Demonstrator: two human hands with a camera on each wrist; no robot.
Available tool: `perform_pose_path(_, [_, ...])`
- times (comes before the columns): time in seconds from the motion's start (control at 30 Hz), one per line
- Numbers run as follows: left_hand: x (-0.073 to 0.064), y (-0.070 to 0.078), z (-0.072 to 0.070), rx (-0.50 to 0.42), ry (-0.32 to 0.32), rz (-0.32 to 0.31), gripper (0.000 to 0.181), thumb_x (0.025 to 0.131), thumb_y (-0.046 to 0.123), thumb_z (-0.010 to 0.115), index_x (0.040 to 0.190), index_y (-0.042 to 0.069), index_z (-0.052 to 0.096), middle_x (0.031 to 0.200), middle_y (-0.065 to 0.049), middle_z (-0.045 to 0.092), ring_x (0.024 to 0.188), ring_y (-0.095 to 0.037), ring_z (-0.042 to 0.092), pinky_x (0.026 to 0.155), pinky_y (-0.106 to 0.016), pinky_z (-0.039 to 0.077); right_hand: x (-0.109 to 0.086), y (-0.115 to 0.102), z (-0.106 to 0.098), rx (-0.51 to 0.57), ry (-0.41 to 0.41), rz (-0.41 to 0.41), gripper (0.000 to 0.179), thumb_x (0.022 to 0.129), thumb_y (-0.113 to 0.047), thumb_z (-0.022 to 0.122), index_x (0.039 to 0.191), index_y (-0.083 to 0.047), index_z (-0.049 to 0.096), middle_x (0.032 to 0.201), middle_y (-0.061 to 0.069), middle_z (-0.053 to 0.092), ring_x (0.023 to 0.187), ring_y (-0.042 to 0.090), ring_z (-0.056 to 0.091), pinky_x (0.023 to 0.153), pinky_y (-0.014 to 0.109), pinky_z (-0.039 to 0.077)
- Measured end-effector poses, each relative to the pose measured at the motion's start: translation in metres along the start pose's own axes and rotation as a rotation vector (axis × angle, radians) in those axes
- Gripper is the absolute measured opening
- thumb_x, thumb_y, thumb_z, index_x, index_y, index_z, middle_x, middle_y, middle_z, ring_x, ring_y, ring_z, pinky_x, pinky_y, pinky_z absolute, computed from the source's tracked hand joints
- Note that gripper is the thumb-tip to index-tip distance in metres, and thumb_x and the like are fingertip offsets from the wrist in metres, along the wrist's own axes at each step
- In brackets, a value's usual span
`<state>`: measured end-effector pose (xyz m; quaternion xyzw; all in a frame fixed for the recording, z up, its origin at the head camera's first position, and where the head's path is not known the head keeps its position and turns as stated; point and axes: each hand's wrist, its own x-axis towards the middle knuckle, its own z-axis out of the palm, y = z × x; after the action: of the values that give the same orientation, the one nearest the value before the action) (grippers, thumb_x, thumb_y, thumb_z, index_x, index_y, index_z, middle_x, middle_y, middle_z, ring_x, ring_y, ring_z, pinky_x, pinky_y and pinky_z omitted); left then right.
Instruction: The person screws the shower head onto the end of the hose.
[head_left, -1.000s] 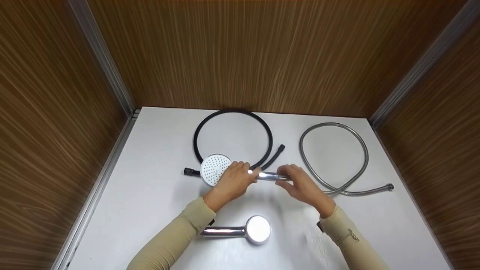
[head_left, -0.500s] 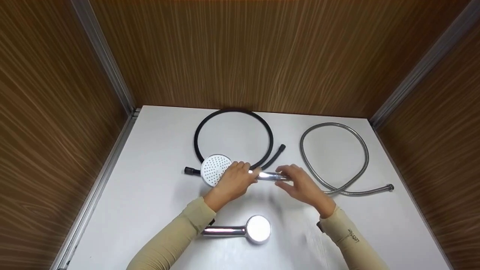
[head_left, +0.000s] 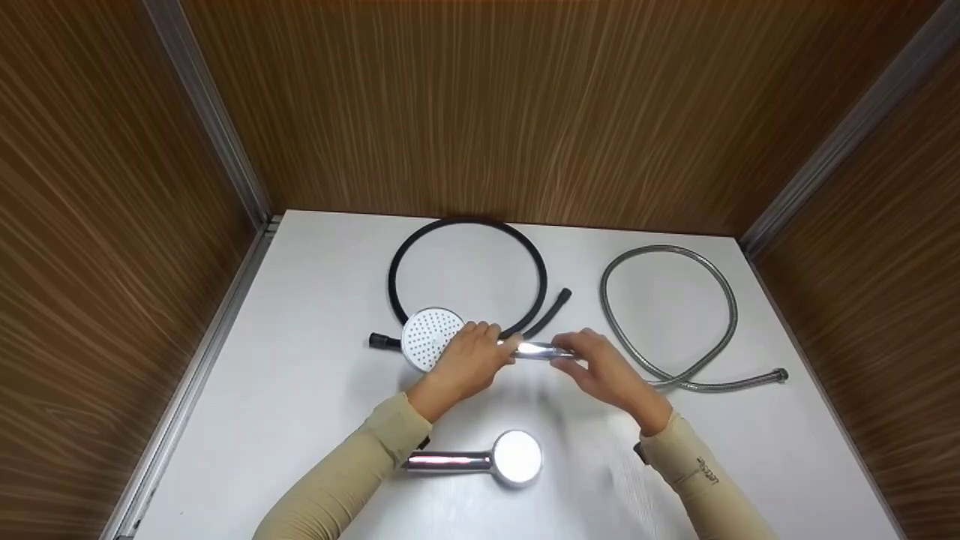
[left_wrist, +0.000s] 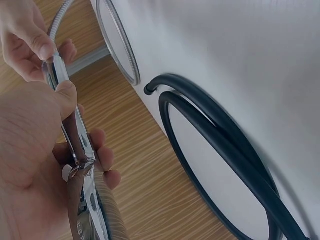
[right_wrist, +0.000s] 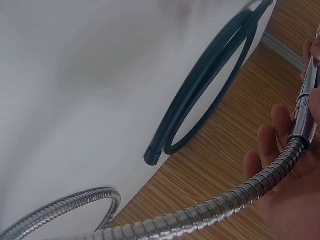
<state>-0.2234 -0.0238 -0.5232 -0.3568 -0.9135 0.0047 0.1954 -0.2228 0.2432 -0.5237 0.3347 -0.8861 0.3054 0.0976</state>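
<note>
My left hand (head_left: pixel 469 360) grips the chrome handle of a shower head (head_left: pixel 431 340), whose round white spray face shows left of the knuckles in the head view. In the left wrist view its chrome handle (left_wrist: pixel 76 135) runs between thumb and fingers. At the handle's far end, my right hand (head_left: pixel 604 367) pinches the smooth chrome connector (right_wrist: pixel 303 122) of a ribbed metal shower hose (right_wrist: pixel 220 212). Connector and handle stand in one line, end to end. From the right palm the hose curves away to a loop lying on the table.
A black hose (head_left: pixel 392 281) lies coiled behind the hands, one end beyond the spray face. Nearer the body, a second chrome shower head (head_left: pixel 516 459) rests on the white table (head_left: pixel 315 285), its handle partly under the left forearm. Wood-grain panels (head_left: pixel 480 112) enclose the back and sides.
The right thumb and fingers shift slightly around the connector at the handle's end. The left hand, shower head and hoses stay in place.
</note>
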Motion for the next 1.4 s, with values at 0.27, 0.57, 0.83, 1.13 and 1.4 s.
perform_pose_path(0.27, [0.0006, -0.001, 0.002, -0.001, 0.012, 0.005, 0.026, 0.106, 0.038, 0.059, 0.122, 0.019, 0.058, 0.089, -0.004, 0.065, 0.081, -0.02, 0.063, 0.076, -0.032, 0.05, 0.0023, -0.0019, -0.001, 0.032, -0.007, 0.035, 0.035, 0.09, -0.005, 0.081, 0.12, 0.0, 0.064, 0.098, 0.009, 0.074, 0.09, 0.029, 0.069, 0.082, 0.042, 0.06])
perform_pose_path(0.57, [0.002, -0.0006, -0.001, -0.009, -0.034, -0.002, 0.026, 0.107, 0.039, 0.056, 0.125, 0.019, 0.058, 0.093, -0.005, 0.067, 0.085, -0.02, 0.065, 0.079, -0.032, 0.052, 0.0017, -0.0001, -0.0023, 0.005, -0.007, 0.021, 0.026, 0.092, -0.008, 0.08, 0.116, -0.005, 0.07, 0.102, 0.007, 0.076, 0.089, 0.025, 0.067, 0.081, 0.038, 0.059])
perform_pose_path(0.83, [0.0018, -0.0003, -0.0011, -0.015, -0.024, -0.002, 0.028, 0.107, 0.038, 0.057, 0.127, 0.02, 0.059, 0.093, -0.005, 0.067, 0.084, -0.02, 0.064, 0.079, -0.032, 0.052, 0.0004, -0.0004, -0.0024, 0.017, 0.002, 0.018, 0.027, 0.092, -0.01, 0.08, 0.117, -0.004, 0.072, 0.105, 0.006, 0.076, 0.093, 0.021, 0.068, 0.084, 0.04, 0.06])
perform_pose_path(1.13, [-0.0001, 0.0024, -0.0015, -0.01, 0.009, 0.002, 0.024, 0.106, 0.038, 0.059, 0.121, 0.019, 0.058, 0.089, -0.005, 0.065, 0.082, -0.021, 0.062, 0.077, -0.032, 0.049, -0.0002, -0.003, -0.0036, 0.009, -0.011, 0.041, 0.026, 0.09, -0.004, 0.081, 0.114, -0.003, 0.072, 0.104, 0.009, 0.075, 0.092, 0.023, 0.067, 0.084, 0.04, 0.058])
perform_pose_path(1.4, [-0.0005, 0.0024, -0.0025, -0.008, -0.013, -0.005, 0.026, 0.106, 0.039, 0.058, 0.124, 0.019, 0.058, 0.091, -0.005, 0.066, 0.083, -0.021, 0.063, 0.079, -0.032, 0.05, -0.0018, -0.0011, -0.0019, -0.002, 0.002, 0.011, 0.025, 0.092, -0.008, 0.079, 0.116, -0.003, 0.074, 0.103, 0.007, 0.076, 0.09, 0.021, 0.067, 0.082, 0.038, 0.058])
